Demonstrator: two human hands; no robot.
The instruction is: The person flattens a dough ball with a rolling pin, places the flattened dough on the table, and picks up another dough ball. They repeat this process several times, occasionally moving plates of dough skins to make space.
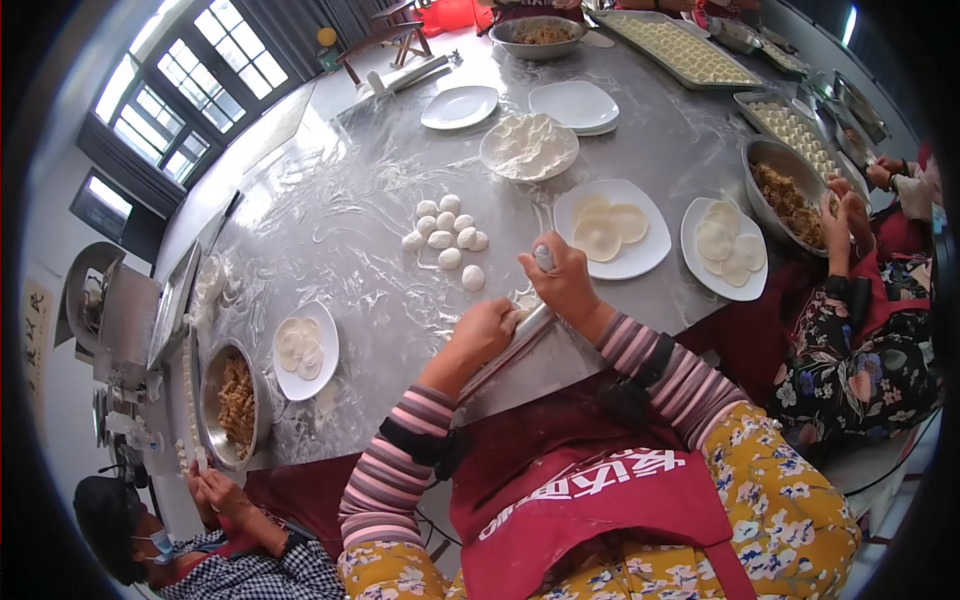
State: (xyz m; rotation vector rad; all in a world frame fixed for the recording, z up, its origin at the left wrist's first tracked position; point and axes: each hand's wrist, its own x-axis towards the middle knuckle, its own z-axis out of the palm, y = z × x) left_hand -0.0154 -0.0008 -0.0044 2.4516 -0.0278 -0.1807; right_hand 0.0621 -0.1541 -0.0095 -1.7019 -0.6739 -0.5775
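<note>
Rolling pin point(528, 328) lies slantwise on the shiny desk point(370, 190) right in front of the person, under both hands. Its long axis runs from near the person's left side, at the desk edge, up and away toward the right, and its grey tip pokes out past the right hand point(562, 283). The left hand point(487, 330) closes over the nearer stretch of the pin and the right hand curls around the farther stretch, so the two hands sit close together along the one shaft, the left nearer the body. A small pale piece of dough point(524, 299) shows between the hands, seemingly beneath the pin. Just beyond, a little to the left, a cluster of dough balls point(450, 232) rests on the desk. A white plate point(640, 262) of flat round wrappers stands near the right hand, farther out. Co-workers sit at the right and lower left edges of the view.
</note>
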